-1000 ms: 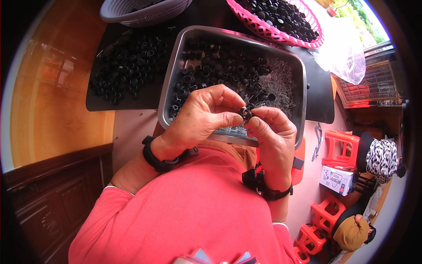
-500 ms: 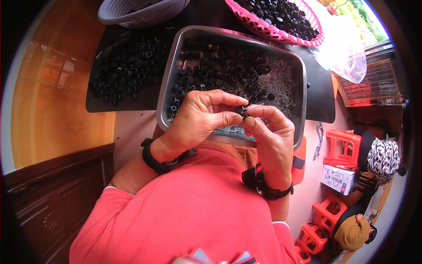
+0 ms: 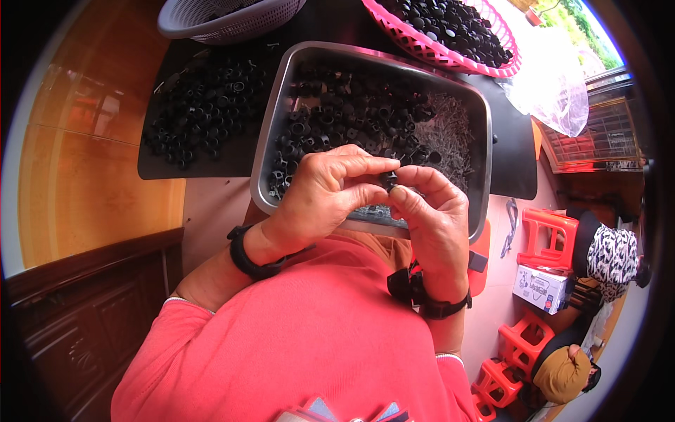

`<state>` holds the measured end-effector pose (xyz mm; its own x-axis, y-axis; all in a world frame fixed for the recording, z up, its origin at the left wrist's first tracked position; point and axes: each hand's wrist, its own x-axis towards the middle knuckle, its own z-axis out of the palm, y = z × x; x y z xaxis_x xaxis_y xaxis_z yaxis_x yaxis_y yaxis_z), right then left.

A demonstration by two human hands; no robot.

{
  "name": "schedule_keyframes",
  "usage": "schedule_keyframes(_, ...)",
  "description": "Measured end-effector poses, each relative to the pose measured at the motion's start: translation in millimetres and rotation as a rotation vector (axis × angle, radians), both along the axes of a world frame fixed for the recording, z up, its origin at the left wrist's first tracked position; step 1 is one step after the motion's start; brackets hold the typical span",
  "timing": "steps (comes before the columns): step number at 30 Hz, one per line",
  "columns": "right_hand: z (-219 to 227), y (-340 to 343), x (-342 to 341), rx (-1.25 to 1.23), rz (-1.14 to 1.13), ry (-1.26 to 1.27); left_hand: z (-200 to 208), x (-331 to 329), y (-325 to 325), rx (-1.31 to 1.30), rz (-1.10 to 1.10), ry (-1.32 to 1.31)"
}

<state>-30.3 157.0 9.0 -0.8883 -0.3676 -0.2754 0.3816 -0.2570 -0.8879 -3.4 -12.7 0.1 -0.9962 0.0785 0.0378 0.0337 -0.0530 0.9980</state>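
A small black plastic part (image 3: 388, 180) is pinched between my two hands, over the near side of a metal tray (image 3: 264, 151). My left hand (image 3: 320, 186) has thumb and index finger closed on it from the left. From the right, my right hand (image 3: 432, 200) grips it with thumb and fingertips; the fingers cover much of the part, so its exact shape cannot be made out. Beneath and beyond the hands, the tray holds many loose black plastic parts (image 3: 344, 116) and, on its right, a heap of thin silvery screws or pins (image 3: 450, 130).
Left of the tray, a pile of black ring-shaped parts (image 3: 204, 116) lies on the dark table (image 3: 510, 165). Behind stand a grey basket (image 3: 225, 28) and a pink basket (image 3: 422, 53) of black caps. Red stools (image 3: 548, 239) and a white box (image 3: 541, 287) are at right.
My left index finger has extended slightly further over the black part, and my right fingers have shifted a little. Both hands stay at nearly the same place above the tray.
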Motion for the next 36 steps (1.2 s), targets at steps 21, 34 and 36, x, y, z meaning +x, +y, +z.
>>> schedule_keyframes(21,-4.0,0.1,-5.8,-0.153,0.118,-0.063,-4.7,-1.7,-4.8,0.1,0.021,0.131)
schedule_keyframes(34,-10.1,-14.8,-1.1,-0.237,-0.03,0.097,5.4,11.3,12.6,-0.021,0.181,0.142)
schedule_keyframes(36,-12.1,-16.7,0.6,-0.179,-0.03,0.164,7.6,10.7,13.2,-0.01,0.216,0.145)
